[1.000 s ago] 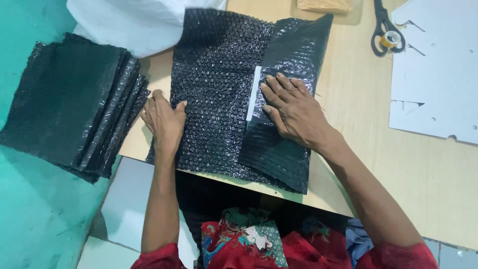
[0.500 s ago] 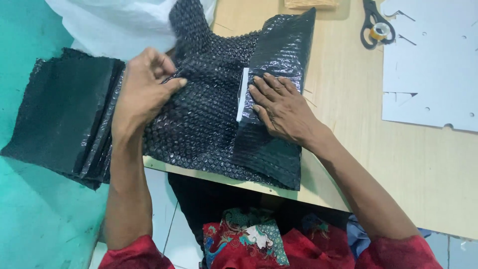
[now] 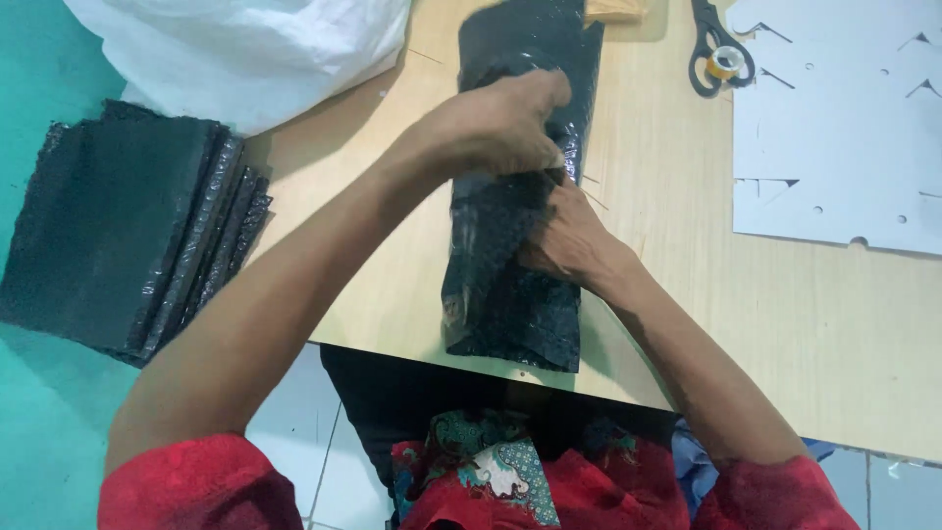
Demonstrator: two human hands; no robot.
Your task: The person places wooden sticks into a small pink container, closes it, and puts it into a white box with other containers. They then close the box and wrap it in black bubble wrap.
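Pale wooden tabletop (image 3: 412, 285) fills most of my view, with teal floor at the left and white floor tiles below its near edge. Closest to me I see red sleeves and patterned cloth at the person's lap. Half a second ago the black bubble-wrap sheet (image 3: 515, 285) lay spread wide; now it is folded over into a narrow upright strip running from the near table edge to the far edge. The left hand (image 3: 500, 128), which then pinched the sheet's left edge, has crossed over and now presses on top of the strip, fingers curled and gripping the wrap. The right hand (image 3: 569, 236) has stayed on the sheet, now lying on the strip's right side just beneath the left hand; its fingers are tucked into the fold, so I cannot tell how far they are closed. At the left, a stack of black bubble-wrap pieces (image 3: 128, 226) overhangs the table edge. Farther back lies a white plastic bag (image 3: 245, 49). At the far right I see scissors (image 3: 721, 49) with a small tape roll (image 3: 724, 63) inside a handle, touching a white cut-out sheet (image 3: 844, 128).
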